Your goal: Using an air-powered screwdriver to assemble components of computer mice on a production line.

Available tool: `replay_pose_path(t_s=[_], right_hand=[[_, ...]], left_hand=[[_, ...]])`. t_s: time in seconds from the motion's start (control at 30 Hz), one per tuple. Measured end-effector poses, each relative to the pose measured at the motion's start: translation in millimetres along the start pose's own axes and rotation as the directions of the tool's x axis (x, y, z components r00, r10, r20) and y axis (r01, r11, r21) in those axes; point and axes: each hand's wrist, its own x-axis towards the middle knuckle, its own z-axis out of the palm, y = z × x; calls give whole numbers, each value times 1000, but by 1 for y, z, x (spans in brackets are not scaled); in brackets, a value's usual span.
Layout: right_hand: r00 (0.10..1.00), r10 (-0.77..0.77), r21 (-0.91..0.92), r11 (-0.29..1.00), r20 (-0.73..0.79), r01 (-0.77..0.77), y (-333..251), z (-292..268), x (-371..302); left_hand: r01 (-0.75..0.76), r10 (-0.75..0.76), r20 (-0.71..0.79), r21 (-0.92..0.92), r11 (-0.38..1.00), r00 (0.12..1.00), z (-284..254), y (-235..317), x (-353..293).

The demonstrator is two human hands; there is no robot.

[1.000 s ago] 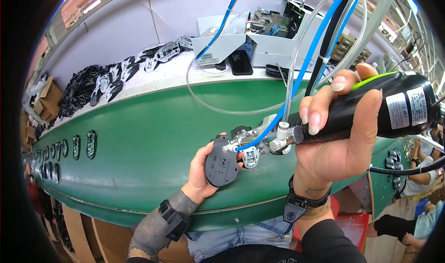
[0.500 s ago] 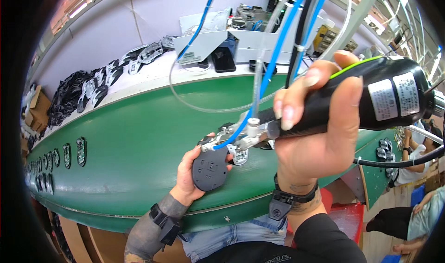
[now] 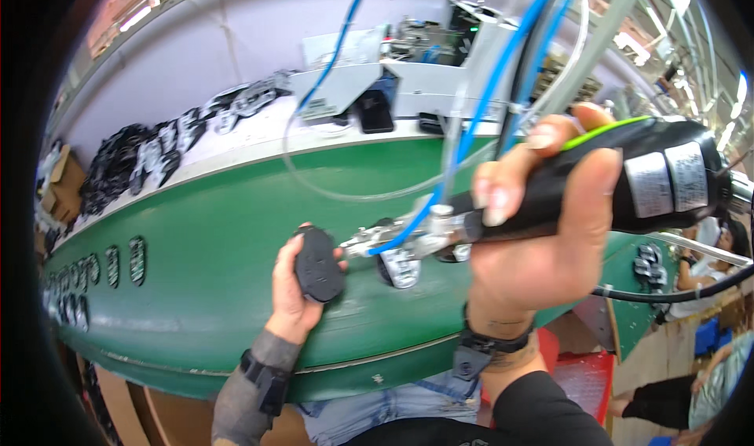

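My left hand (image 3: pixel 292 285) is closed around a dark oval mouse shell (image 3: pixel 320 265), its flat underside facing up. The fingers wrap its left and far edges. In my right hand (image 3: pixel 542 226) is a black electric screwdriver (image 3: pixel 609 187) with a green stripe, held nearly level. Its metal tip (image 3: pixel 365 246), with a blue air hose (image 3: pixel 412 226) fixed to it, points left and sits a little right of the shell, apart from it. Under the tip, a grey and white mouse part (image 3: pixel 403 271) lies on the green belt (image 3: pixel 236 289).
Several small dark mouse parts (image 3: pixel 137 261) stand in rows at the belt's left. A white shelf along the wall holds shells, black bags (image 3: pixel 119 157) and a phone (image 3: pixel 375 110). Hoses hang overhead. People (image 3: pixel 707 257) sit at the right by another green surface.
My left hand has drawn the mouse shell left and away from the screwdriver tip, tilting it. The screwdriver has shifted slightly right and down.
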Motion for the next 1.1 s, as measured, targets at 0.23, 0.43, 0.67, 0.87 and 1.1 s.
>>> replay_pose_path(t_s=[0.23, 0.43, 0.67, 0.87, 1.1], right_hand=[[999, 31, -98, 995, 27, -28, 11, 6, -4], [991, -13, -313, 948, 130, 53, 8, -1, -1], [995, -12, -220, 975, 96, 33, 9, 0, -2], [998, 51, -4, 999, 32, -51, 8, 11, -7], [998, 41, 25, 999, 51, -42, 10, 11, -6]], left_hand=[[67, -57, 252, -32, 997, 966, 2, -4, -11], [58, -47, 296, -26, 998, 954, 6, -8, -12], [62, -43, 296, -57, 996, 954, 8, -5, -14], [80, -52, 315, -78, 994, 948, 4, -1, -13], [55, -33, 327, -59, 997, 944, 6, -6, -12]])
